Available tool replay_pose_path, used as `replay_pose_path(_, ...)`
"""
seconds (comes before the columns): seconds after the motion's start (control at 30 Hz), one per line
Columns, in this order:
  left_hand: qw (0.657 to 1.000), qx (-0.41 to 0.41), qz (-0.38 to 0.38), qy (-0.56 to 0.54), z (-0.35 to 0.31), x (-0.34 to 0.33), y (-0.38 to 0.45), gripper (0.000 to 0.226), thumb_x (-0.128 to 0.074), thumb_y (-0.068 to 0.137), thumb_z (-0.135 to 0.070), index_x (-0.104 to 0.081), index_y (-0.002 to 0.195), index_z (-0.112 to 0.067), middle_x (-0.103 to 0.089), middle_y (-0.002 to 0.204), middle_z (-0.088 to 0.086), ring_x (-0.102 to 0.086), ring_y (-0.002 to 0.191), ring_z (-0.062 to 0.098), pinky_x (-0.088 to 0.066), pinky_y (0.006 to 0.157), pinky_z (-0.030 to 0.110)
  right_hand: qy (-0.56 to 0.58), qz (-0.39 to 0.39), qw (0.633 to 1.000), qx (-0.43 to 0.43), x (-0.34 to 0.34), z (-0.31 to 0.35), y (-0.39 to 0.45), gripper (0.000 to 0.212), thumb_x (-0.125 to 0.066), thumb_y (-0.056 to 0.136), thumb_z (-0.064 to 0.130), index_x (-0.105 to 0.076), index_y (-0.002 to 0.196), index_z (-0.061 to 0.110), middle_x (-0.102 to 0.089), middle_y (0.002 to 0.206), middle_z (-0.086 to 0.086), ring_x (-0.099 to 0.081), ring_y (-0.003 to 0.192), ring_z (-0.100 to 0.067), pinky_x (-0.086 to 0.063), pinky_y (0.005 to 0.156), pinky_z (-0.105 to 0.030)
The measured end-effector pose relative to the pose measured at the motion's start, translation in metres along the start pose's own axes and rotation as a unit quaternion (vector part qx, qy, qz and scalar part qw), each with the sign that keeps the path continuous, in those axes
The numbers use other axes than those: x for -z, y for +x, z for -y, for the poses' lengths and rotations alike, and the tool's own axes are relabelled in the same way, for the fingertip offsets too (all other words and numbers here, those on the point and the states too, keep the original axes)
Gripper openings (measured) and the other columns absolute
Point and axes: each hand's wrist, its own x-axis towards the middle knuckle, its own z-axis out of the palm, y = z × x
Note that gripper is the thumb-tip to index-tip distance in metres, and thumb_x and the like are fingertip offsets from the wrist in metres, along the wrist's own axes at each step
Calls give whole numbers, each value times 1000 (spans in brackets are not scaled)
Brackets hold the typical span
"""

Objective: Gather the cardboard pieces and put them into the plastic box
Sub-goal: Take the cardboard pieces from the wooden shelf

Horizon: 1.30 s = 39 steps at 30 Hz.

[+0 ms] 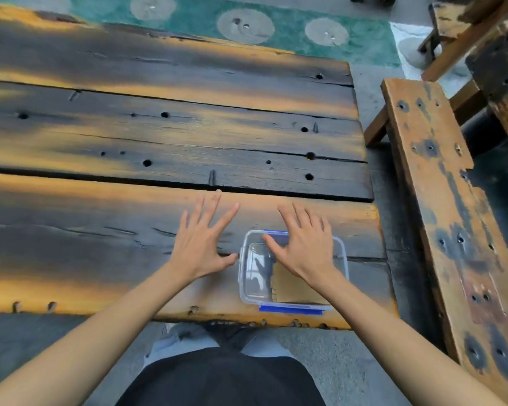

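Observation:
A clear plastic box [247, 288] with blue clips stands near the table's front edge, right of centre. Brown cardboard pieces [291, 290] lie inside it, in its right half. My right hand [301, 244] hovers flat over the box's far part with its fingers spread, holding nothing, and hides part of the box. My left hand [201, 243] is spread flat over the wood just left of the box, its thumb close to the box's left wall, with nothing in it.
The dark and orange wooden plank table [159, 136] stretches away to the left and far side. A wooden bench [440, 218] runs along the right, across a narrow gap. A green rug [291, 30] lies beyond the table.

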Motion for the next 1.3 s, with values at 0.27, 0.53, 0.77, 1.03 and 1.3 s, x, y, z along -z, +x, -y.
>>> replay_pose_path(0.27,987,118,-105,32,62,7,-63,112,-45,72,-89,-7,164,-37,9,175,8,17,157,43,-8,122,67,19,-21,988,152,4,66,23,89,-29,85,87,-30,158,37,-15,171,0,-6,158,-27,-11,124,-58)
replay_pose_path(0.53,954,251,-165,26,88,10,-138,110,-40,72,-94,-9,164,-41,7,175,4,15,159,39,-7,121,68,21,-28,957,289,8,144,22,91,-25,83,91,-23,159,40,-11,172,2,-2,159,-26,-10,124,-58)
replay_pose_path(0.77,899,381,-217,6,84,4,-247,106,-42,74,-94,-12,163,-44,1,176,0,6,160,39,-13,120,70,26,-25,913,406,19,213,-24,93,-20,81,92,-25,159,42,-15,171,2,-5,158,-26,-12,123,-59)
replay_pose_path(1.03,831,502,-240,20,62,-6,-363,103,-37,76,-94,-11,163,-45,2,176,-3,10,160,36,-10,122,68,32,-20,846,531,29,285,-89,93,-17,80,93,-21,159,44,-13,171,4,-3,159,-24,-8,124,-56)
replay_pose_path(1.3,755,596,-271,32,31,6,-461,102,-37,75,-92,-12,162,-46,5,175,-4,12,160,36,-7,122,68,77,-30,767,636,41,353,-160,92,-26,81,92,-24,159,43,-15,171,6,-3,159,-23,-11,125,-57)
